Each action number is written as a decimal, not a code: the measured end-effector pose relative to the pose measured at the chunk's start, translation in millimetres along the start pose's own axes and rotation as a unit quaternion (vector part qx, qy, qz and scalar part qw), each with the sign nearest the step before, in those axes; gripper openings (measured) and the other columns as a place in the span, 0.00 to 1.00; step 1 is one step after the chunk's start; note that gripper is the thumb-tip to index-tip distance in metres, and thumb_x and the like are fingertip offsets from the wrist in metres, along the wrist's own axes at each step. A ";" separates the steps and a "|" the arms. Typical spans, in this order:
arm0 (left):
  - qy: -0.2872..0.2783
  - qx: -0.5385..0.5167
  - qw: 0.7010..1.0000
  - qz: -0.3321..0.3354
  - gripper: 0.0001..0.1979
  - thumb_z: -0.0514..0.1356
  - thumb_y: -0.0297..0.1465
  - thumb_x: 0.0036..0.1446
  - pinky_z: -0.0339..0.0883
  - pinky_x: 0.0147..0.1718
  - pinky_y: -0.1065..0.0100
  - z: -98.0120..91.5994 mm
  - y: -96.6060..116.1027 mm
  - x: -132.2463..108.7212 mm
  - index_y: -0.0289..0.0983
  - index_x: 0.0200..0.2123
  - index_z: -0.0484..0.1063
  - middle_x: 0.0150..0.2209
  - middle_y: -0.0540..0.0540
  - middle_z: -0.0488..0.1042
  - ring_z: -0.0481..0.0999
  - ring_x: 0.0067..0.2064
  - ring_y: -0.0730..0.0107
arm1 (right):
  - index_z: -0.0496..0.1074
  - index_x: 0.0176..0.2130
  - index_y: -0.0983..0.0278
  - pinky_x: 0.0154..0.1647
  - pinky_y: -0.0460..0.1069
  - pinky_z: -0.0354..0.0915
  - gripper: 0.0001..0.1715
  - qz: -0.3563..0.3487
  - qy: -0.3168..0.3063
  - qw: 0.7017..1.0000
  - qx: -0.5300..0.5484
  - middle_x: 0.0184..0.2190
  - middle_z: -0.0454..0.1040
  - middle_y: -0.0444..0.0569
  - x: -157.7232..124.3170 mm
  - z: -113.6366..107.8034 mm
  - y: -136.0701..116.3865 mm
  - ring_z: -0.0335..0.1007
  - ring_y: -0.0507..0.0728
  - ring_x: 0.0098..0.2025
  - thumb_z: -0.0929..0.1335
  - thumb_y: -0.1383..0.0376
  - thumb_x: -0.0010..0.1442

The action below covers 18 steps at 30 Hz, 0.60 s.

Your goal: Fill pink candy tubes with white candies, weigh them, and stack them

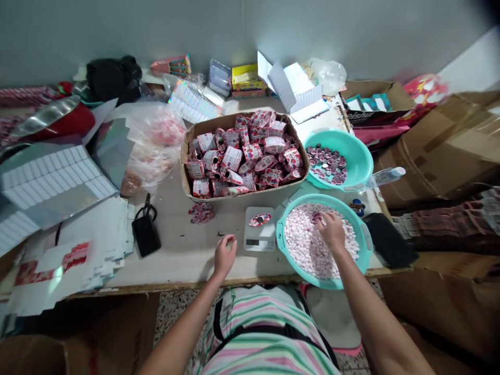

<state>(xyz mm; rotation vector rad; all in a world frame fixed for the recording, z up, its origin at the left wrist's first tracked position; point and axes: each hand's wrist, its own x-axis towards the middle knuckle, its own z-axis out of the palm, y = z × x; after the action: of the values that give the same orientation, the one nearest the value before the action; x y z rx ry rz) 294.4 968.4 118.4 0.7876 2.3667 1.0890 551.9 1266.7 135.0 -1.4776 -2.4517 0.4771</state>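
My right hand (pixel 332 232) reaches into a teal basin (pixel 367 247) of small pinkish-white pellets (pixel 304 245) that look like candies. Its fingers are pinched on a small round purple-pink piece (pixel 316 217), like those in the other basin. My left hand (pixel 225 255) hovers over the table's front part, fingers loosely curled and apart from the thumb, with nothing visible in it. Between the hands, a white digital scale (pixel 260 242) bears a flat oval red-and-white printed packet (pixel 260 220). Several similar packets (pixel 201 213) are stacked left of the scale.
Behind the scale, a cardboard box (pixel 246 197) is heaped with printed packets. A second teal basin (pixel 361 156) holds small round pieces (pixel 328 165). A black pouch (pixel 390 239) lies at right, a black tagged item (pixel 146 234) at left. Paper stacks (pixel 86 245) cover the left side.
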 end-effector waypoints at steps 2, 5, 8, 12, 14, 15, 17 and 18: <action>0.004 0.016 0.999 0.033 0.15 0.58 0.34 0.56 0.64 0.52 0.57 5.0 20.1 9.3 0.38 0.47 0.68 0.45 0.42 0.74 0.71 0.49 0.60 | 0.75 0.44 0.65 0.46 0.54 0.63 0.20 -0.018 -0.029 0.999 -0.013 0.44 0.73 0.58 2.5 7.7 1.7 0.68 0.62 0.45 0.61 0.62 0.56; -0.009 0.057 0.994 0.088 0.28 0.63 0.34 0.52 0.56 0.59 0.55 19.3 51.3 29.4 0.37 0.56 0.62 0.54 0.40 0.68 0.63 0.58 0.57 | 0.77 0.39 0.65 0.39 0.52 0.64 0.18 -0.022 -0.038 0.999 -0.002 0.41 0.73 0.57 -1.7 12.4 3.1 0.69 0.61 0.40 0.61 0.63 0.56; -0.056 0.128 0.983 0.117 0.34 0.65 0.33 0.49 0.55 0.59 0.53 38.6 74.4 50.8 0.35 0.58 0.59 0.57 0.37 0.64 0.59 0.60 0.52 | 0.76 0.37 0.65 0.35 0.51 0.63 0.18 -0.024 -0.039 0.999 0.008 0.39 0.74 0.57 -5.0 7.2 6.0 0.69 0.60 0.36 0.61 0.60 0.58; -0.097 0.146 0.976 0.127 0.21 0.63 0.25 0.48 0.62 0.51 0.57 52.9 86.3 66.2 0.40 0.48 0.69 0.46 0.43 0.73 0.68 0.51 0.56 | 0.75 0.32 0.64 0.33 0.51 0.61 0.21 -0.022 -0.034 0.999 0.035 0.31 0.75 0.53 -5.1 -12.7 7.7 0.69 0.58 0.31 0.61 0.53 0.60; -0.097 0.142 0.977 0.130 0.18 0.61 0.22 0.48 0.64 0.48 0.60 49.9 89.4 63.6 0.40 0.44 0.70 0.43 0.45 0.74 0.70 0.48 0.59 | 0.74 0.30 0.63 0.34 0.52 0.62 0.22 -0.003 -0.012 0.996 0.087 0.29 0.75 0.52 -8.1 -27.6 1.4 0.69 0.58 0.31 0.63 0.50 0.59; -0.091 0.137 0.978 0.130 0.18 0.61 0.22 0.48 0.64 0.48 0.61 46.1 91.8 59.5 0.40 0.43 0.70 0.42 0.45 0.74 0.71 0.47 0.60 | 0.75 0.31 0.63 0.34 0.52 0.63 0.21 0.013 0.001 0.992 0.128 0.29 0.76 0.52 -11.3 -36.1 -4.8 0.70 0.59 0.31 0.65 0.49 0.58; -0.075 0.125 0.981 0.128 0.17 0.60 0.22 0.49 0.65 0.46 0.63 36.1 100.0 45.8 0.40 0.43 0.70 0.42 0.46 0.74 0.71 0.46 0.62 | 0.75 0.33 0.63 0.36 0.52 0.65 0.20 0.045 0.012 0.972 0.229 0.32 0.76 0.52 -21.4 -54.6 -24.0 0.71 0.59 0.33 0.68 0.49 0.55; -0.068 0.119 0.982 0.127 0.17 0.60 0.23 0.49 0.65 0.46 0.64 30.8 106.0 36.7 0.40 0.43 0.69 0.42 0.47 0.73 0.71 0.46 0.63 | 0.76 0.35 0.63 0.36 0.52 0.66 0.20 0.049 -0.001 0.958 0.282 0.34 0.77 0.52 -27.8 -64.0 -36.7 0.72 0.59 0.34 0.69 0.49 0.54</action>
<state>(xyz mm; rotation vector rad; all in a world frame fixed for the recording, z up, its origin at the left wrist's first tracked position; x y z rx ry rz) 318.2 1065.4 177.9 1.2366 2.3528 0.8215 558.4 1235.8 207.3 -1.3399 -1.9971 1.0884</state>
